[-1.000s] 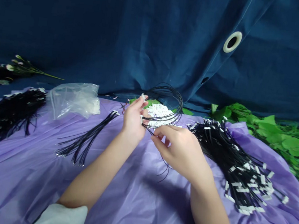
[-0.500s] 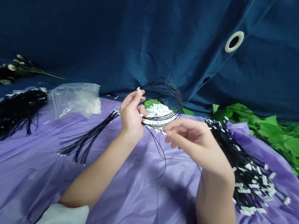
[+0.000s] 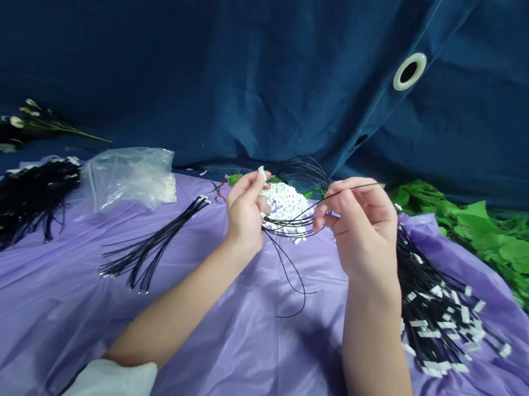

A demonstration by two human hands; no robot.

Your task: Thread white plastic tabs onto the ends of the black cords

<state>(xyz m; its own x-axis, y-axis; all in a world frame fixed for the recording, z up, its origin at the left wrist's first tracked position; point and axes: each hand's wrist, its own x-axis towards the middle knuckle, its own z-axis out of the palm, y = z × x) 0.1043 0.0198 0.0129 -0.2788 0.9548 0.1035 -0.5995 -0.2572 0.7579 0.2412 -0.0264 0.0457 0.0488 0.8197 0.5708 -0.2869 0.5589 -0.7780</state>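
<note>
My left hand (image 3: pixel 246 212) is closed around a looped bundle of thin black wires (image 3: pixel 289 229), with a small white connector (image 3: pixel 262 173) at its fingertips. Loose wire ends hang below that hand over the purple cloth. My right hand (image 3: pixel 361 219) pinches a single black wire (image 3: pixel 361 186) between thumb and forefinger, its end sticking out to the right, while the other fingers curl by the loop. Behind the loop lies a heap of small white connectors (image 3: pixel 288 199), partly covered by the wires.
Purple cloth (image 3: pixel 227 347) covers the table. To the left are a bunch of black wires (image 3: pixel 158 239), a clear plastic bag (image 3: pixel 127 175) and a dark wire pile (image 3: pixel 13 202). Scissors (image 3: pixel 219 192) lie behind. Wires with white connectors (image 3: pixel 442 322) and green leaves (image 3: pixel 495 239) are at right.
My right hand has risen and moved right, drawing a wire end up across the loop. My left hand has shifted slightly right with the bundle, and the scissors have come into view.
</note>
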